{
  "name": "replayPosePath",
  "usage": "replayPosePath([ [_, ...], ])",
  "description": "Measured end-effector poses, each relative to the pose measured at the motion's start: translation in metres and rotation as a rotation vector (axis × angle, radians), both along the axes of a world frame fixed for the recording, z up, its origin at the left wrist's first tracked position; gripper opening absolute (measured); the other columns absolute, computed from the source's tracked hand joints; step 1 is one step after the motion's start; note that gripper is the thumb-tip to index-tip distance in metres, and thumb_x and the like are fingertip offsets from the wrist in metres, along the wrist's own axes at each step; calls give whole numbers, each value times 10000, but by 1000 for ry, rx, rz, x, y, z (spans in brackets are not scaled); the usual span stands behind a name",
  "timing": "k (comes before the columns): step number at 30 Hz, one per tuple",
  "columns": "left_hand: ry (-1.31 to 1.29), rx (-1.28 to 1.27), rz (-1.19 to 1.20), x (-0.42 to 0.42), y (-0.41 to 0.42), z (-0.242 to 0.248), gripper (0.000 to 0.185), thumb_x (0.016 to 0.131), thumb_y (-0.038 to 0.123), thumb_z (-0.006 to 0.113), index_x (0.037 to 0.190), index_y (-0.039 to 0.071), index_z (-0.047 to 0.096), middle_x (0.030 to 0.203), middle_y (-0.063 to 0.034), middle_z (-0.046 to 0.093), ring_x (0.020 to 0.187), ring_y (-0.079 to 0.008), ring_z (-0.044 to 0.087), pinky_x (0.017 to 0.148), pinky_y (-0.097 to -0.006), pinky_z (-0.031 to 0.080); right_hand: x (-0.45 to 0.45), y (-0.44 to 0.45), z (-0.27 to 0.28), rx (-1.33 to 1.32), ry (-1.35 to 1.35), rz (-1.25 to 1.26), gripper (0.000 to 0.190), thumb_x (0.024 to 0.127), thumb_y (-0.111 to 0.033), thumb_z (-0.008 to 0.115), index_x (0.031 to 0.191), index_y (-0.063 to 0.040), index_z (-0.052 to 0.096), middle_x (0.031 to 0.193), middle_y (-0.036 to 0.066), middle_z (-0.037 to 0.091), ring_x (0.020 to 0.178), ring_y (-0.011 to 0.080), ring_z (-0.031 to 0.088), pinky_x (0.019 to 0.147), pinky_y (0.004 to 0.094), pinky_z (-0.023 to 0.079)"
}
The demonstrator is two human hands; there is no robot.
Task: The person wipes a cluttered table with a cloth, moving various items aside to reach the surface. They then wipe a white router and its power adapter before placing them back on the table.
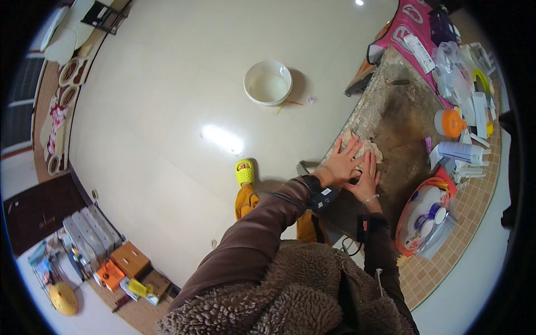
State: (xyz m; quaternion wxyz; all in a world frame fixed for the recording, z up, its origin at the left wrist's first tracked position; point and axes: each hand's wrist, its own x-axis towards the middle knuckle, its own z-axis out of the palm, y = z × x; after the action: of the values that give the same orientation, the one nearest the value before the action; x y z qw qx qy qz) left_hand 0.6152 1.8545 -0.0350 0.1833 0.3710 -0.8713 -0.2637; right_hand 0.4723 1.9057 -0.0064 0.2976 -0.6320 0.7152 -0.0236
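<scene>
My left hand (341, 164) lies palm down with spread fingers on a crumpled beige cloth (372, 150). The cloth rests on the worn, stained brown tabletop (404, 121), close to its left edge. Beside it and partly against it, my right hand (365, 182) is stretched out flat, its fingertips on the cloth's near edge. Neither hand is curled around anything. Much of the cloth is hidden under the fingers.
A white bucket (268, 83) of clear liquid stands on the tiled floor. Along the table's right side are an orange-lidded jar (450, 123), a pale cylindrical container (460, 153), plastic bags (452, 71) and an orange-rimmed basket (400, 228). A dark-handled tool (398, 82) lies farther up.
</scene>
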Motion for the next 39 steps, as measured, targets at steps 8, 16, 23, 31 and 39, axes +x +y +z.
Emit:
replayPosePath([
  [8, 181, 180, -245, 137, 0, -2, 421, 845, 216, 537, 1260, 191, 474, 1409, -165, 292, 1299, -333, 300, 1013, -538, 264, 74, 21, -12, -116, 209, -354, 1148, 535, -579, 755, 1431, -200, 146, 1486, 118, 108, 1350, 325, 170, 1018, 612, 124],
  [16, -232, 646, 167, 278, -28, -77, 417, 829, 268, 584, 1185, 56, 536, 1209, -233, 502, 1050, -367, 534, 871, -416, 450, 90, 16, -40, -168, 404, -503, 812, 805, -464, 601, 1435, -243, 140, 1480, 140, 112, 1353, 354, 142, 1015, 633, 133],
  [23, -308, 974, 424, 329, -125, -177, 517, 808, 327, 601, 1195, -4, 513, 1080, -214, 602, 1014, -330, 575, 863, -400, 457, 40, -83, -63, -231, 427, -839, 769, 817, -427, 594, 1431, -273, 157, 1482, 129, 83, 1352, 332, 151, 1017, 632, 134],
  [31, -304, 1465, 772, 381, -263, -272, 411, 913, 112, 377, 1318, 139, 306, 1175, -56, 487, 889, -210, 565, 655, -321, 468, 39, -119, 9, -555, -335, -958, 681, 786, -111, 639, 1368, -23, 298, 1377, 151, 343, 1277, 278, 322, 1051, 336, 256],
  [39, -129, 1406, 1111, 391, -318, -334, 475, 822, 146, 599, 1227, 80, 358, 845, -112, 568, 556, -203, 533, 378, -292, 383, 202, -165, -81, -207, -326, -872, 238, 775, -66, 650, 1003, -53, 584, 898, 107, 607, 818, 214, 588, 629, 288, 462],
])
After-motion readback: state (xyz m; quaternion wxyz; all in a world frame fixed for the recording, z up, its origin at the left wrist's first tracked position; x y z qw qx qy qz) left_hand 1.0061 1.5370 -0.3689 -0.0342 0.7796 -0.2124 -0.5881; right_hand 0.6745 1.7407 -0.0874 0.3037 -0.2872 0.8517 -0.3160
